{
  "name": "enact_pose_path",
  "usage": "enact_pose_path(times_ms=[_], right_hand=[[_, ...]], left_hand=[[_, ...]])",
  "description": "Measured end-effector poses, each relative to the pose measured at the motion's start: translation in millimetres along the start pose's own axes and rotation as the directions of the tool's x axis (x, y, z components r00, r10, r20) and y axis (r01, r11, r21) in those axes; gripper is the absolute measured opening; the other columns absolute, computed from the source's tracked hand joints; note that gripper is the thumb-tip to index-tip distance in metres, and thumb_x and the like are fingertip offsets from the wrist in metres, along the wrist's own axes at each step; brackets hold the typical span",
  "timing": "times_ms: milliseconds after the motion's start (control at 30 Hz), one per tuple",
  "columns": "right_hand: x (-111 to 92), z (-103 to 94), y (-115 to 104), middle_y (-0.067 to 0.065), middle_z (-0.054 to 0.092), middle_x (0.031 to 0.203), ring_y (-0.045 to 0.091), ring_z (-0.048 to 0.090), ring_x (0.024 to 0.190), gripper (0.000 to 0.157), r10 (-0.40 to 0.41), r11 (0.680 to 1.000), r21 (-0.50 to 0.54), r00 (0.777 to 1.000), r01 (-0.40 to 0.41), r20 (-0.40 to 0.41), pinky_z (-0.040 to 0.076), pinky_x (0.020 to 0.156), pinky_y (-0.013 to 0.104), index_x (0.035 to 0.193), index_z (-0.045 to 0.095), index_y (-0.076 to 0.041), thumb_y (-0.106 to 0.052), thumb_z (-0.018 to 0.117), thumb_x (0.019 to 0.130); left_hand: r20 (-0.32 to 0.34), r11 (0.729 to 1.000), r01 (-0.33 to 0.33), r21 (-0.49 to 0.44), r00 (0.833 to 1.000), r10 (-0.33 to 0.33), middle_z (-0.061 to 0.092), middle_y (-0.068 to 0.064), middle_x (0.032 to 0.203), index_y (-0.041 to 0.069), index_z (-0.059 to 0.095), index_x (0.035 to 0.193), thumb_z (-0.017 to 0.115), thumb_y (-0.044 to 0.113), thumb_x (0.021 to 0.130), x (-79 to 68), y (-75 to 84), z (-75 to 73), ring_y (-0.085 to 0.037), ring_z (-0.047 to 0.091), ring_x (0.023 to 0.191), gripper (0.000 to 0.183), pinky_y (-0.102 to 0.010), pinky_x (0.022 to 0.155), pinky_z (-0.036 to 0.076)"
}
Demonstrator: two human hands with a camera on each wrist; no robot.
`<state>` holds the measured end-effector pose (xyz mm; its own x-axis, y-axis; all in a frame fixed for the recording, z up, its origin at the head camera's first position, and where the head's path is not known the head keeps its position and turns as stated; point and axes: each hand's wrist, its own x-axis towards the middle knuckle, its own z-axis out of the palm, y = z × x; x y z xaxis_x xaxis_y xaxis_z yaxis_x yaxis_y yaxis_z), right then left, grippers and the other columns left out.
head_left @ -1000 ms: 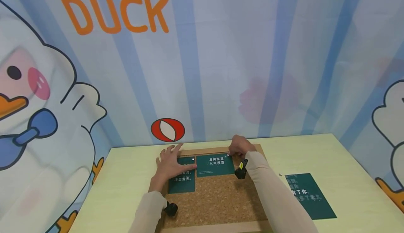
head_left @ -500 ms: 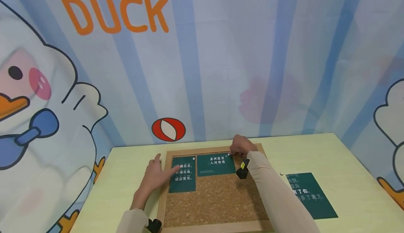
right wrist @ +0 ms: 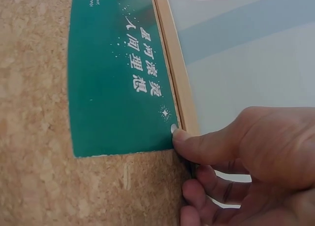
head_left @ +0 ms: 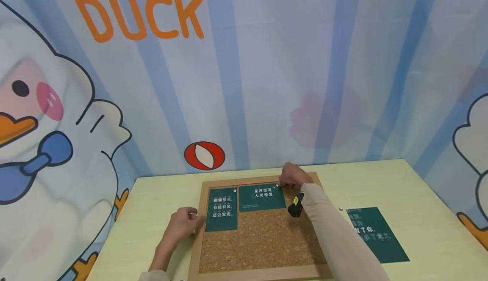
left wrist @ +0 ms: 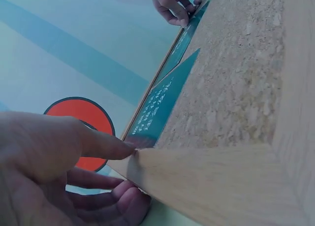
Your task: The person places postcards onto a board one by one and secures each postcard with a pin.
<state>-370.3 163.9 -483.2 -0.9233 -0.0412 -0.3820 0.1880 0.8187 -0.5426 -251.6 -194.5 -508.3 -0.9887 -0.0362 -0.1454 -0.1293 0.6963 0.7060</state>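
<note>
The wide green card (head_left: 262,198) is lying flat on the corkboard (head_left: 263,243), along the board's far edge and right of its left corner. Its long axis is running left to right, nearly parallel with the far rail; its white characters are standing upright toward the near side. A silver pin (right wrist: 173,128) is sitting close to its far right corner. The right hand (head_left: 292,175) is holding that pin under its thumb, the other fingers curling at the far rail.

Just left, a tall green card (head_left: 222,211) is lying with its long axis running far to near, its characters also reading upright from the near side; a second pin (head_left: 235,190) is showing at its far right corner.

The left hand (head_left: 184,224) is gripping the left rail of the wooden frame (head_left: 196,247), one digit resting on top and the others curling along the outer side.

Right of the board, a loose green card (head_left: 378,234) is lying on the pale table (head_left: 381,183), its long axis running far to near, the right sleeve (head_left: 343,234) partly covering its left edge. A small pin (head_left: 341,209) is lying just beyond its far left corner. Behind, a striped blue backdrop (head_left: 267,61) is hanging.
</note>
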Motion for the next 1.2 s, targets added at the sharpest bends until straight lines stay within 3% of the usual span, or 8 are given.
enact_pose_path(times_ms=[200, 433, 567, 667, 767, 867, 1067, 1200], right_hand=[[-3.3, 1.5, 4.3, 0.006, 0.048, 0.068, 0.02, 0.046, 0.06, 0.02, -0.045, 0.998, 0.033, 0.999, 0.046, -0.021, 0.039, 0.054, 0.032, 0.079, 0.066, -0.002, -0.009, 0.071, 0.097], [-6.7, 3.6, 8.7, -0.002, 0.033, 0.057, 0.014, 0.033, 0.053, 0.046, -0.129, 0.991, -0.034, 0.989, 0.127, -0.073, 0.031, 0.052, 0.03, 0.059, 0.045, -0.013, -0.012, 0.073, 0.096], [-10.7, 5.4, 12.0, -0.003, 0.03, 0.056, 0.013, 0.029, 0.052, 0.049, -0.194, 0.981, -0.014, 0.974, 0.194, -0.118, 0.028, 0.051, 0.029, 0.057, 0.043, -0.013, -0.012, 0.074, 0.095], [-16.3, 3.9, 13.8, 0.0, 0.043, 0.064, 0.015, 0.039, 0.059, 0.035, -0.229, 0.973, -0.002, 0.967, 0.23, -0.113, 0.033, 0.055, 0.03, 0.069, 0.054, -0.009, -0.016, 0.077, 0.094], [-21.9, -2.0, 18.3, 0.006, 0.056, 0.087, 0.021, 0.05, 0.076, 0.028, -0.253, 0.967, 0.019, 0.964, 0.255, -0.077, 0.041, 0.066, 0.034, 0.093, 0.061, -0.005, -0.024, 0.082, 0.092], [-28.5, -13.6, 23.6, 0.011, 0.057, 0.102, 0.025, 0.052, 0.088, 0.045, -0.278, 0.959, 0.039, 0.959, 0.281, -0.054, 0.043, 0.074, 0.04, 0.111, 0.057, -0.003, -0.031, 0.085, 0.089], [-48.9, -45.9, 39.4, 0.017, 0.055, 0.106, 0.021, 0.041, 0.067, 0.062, -0.309, 0.946, 0.108, 0.951, 0.306, 0.004, 0.041, 0.06, 0.04, 0.123, 0.045, -0.009, -0.037, 0.087, 0.086], [-71.4, -67.5, 54.3, 0.03, 0.047, 0.13, 0.026, 0.053, 0.078, 0.076, -0.343, 0.935, 0.139, 0.932, 0.327, 0.114, 0.051, 0.065, 0.046, 0.133, 0.039, -0.009, -0.036, 0.09, 0.083]], left_hand=[[-0.015, 1.0, 0.006, 0.021, 1.0, -0.006, 0.067, -0.013, 0.097, -0.013, 0.064, 0.122, 0.079, 0.015, 0.092, 1.3, 1.6, 2.7, -0.021, 0.065, 0.079, 0.044, -0.033, 0.063, 0.058], [0.01, 1.0, 0.019, -0.015, 1.0, -0.019, 0.066, -0.015, 0.099, -0.011, 0.064, 0.121, 0.081, 0.015, 0.09, 2.0, 4.4, -1.8, -0.023, 0.066, 0.079, 0.043, -0.037, 0.064, 0.06], [0.019, 1.0, 0.025, -0.017, 1.0, -0.025, 0.066, -0.014, 0.099, -0.009, 0.064, 0.122, 0.081, 0.014, 0.09, 3.4, 5.5, -4.8, -0.023, 0.067, 0.079, 0.043, -0.037, 0.065, 0.061], [0.035, 0.999, 0.032, -0.026, 0.999, -0.031, 0.065, -0.015, 0.099, -0.009, 0.062, 0.123, 0.08, 0.013, 0.09, 3.8, 5.4, -5.4, -0.024, 0.066, 0.079, 0.044, -0.037, 0.065, 0.061], [0.046, 0.999, 0.033, -0.025, 0.998, -0.032, 0.064, -0.015, 0.097, -0.009, 0.062, 0.123, 0.08, 0.01, 0.09, 4.5, 5.1, -5.3, -0.023, 0.066, 0.077, 0.042, -0.036, 0.064, 0.061], [0.05, 0.999, 0.03, -0.022, 0.998, -0.029, 0.063, -0.013, 0.096, -0.008, 0.062, 0.124, 0.08, 0.009, 0.09, 5.6, 4.8, -4.9, -0.022, 0.066, 0.075, 0.042, -0.036, 0.063, 0.061], [0.059, 1.0, 0.009, -0.015, 0.998, -0.009, 0.063, -0.013, 0.096, -0.008, 0.06, 0.125, 0.08, 0.01, 0.089, 7.1, 4.6, -5.6, -0.022, 0.066, 0.074, 0.044, -0.037, 0.062, 0.061], [0.069, 1.0, 0.01, -0.009, 0.998, -0.01, 0.063, -0.013, 0.096, -0.007, 0.059, 0.126, 0.079, 0.01, 0.09, 7.8, 4.6, -5.8, -0.021, 0.066, 0.073, 0.045, -0.037, 0.061, 0.061]])
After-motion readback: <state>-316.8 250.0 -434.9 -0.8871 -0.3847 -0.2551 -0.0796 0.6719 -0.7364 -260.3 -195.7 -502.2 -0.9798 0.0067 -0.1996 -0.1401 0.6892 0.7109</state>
